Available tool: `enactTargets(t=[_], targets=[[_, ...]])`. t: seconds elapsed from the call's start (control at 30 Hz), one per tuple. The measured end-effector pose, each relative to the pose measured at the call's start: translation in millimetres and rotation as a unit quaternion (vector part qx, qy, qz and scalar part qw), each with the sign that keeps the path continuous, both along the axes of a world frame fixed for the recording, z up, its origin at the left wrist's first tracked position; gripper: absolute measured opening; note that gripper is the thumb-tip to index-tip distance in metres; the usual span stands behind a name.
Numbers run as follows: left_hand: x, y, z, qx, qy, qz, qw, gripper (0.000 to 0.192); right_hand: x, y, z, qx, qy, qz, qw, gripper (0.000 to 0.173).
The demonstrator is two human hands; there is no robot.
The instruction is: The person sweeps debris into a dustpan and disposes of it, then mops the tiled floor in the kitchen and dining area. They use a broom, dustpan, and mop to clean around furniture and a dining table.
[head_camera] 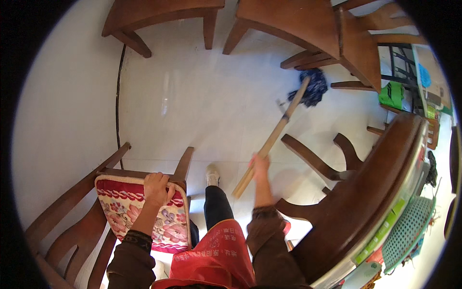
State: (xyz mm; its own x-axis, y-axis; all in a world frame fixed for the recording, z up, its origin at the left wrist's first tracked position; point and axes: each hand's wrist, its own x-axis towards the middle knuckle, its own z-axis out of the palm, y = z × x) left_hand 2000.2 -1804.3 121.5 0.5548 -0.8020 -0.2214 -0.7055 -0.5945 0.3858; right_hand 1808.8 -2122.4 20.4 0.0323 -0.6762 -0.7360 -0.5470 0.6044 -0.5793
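Observation:
My right hand point(260, 166) is closed around the wooden handle point(276, 133) of a mop, near its lower end in the picture. The dark mop head point(313, 88) lies on the pale tiled floor point(202, 97), close to the legs of a wooden chair, and looks slightly blurred. My left hand point(157, 188) rests on the front edge of a wooden chair's seat, its fingers curled over a floral seat cushion point(122, 213) with a red border. The underside of that hand's grip is hidden.
Wooden chairs point(285, 21) stand along the far side. A round wooden table point(361, 188) with curved legs is at the right, a green plastic basket point(408, 231) on it. A white wall point(72, 94) bounds the left. A green bag point(391, 94) sits at the far right.

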Motion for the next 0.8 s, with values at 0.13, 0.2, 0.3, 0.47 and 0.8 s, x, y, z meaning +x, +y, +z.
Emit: enactTargets(t=[0.13, 0.2, 0.3, 0.47, 0.8], targets=[[5, -6, -1, -0.058, 0.008, -0.009, 0.998, 0.026, 37, -197, -46, -0.052, -0.019, 0.044, 0.998, 0.008], [10, -10, 1, -0.072, 0.008, -0.009, 0.997, 0.028, 58, -302, -20, -0.092, 0.088, 0.187, 0.974, 0.01], [8, -5, -2, -0.068, 0.012, 0.006, 0.998, 0.031, 89, -339, -2, -0.158, 0.192, 0.236, 0.939, 0.028], [7, -3, 1, -0.063, 0.005, 0.01, 0.998, 0.031, 57, -222, -58, -0.119, 0.119, 0.098, 0.981, 0.086], [3, -6, 3, -0.093, -0.012, -0.008, 0.996, 0.027, 5, 106, 50, 0.019, 0.035, -0.003, 0.999, 0.092]])
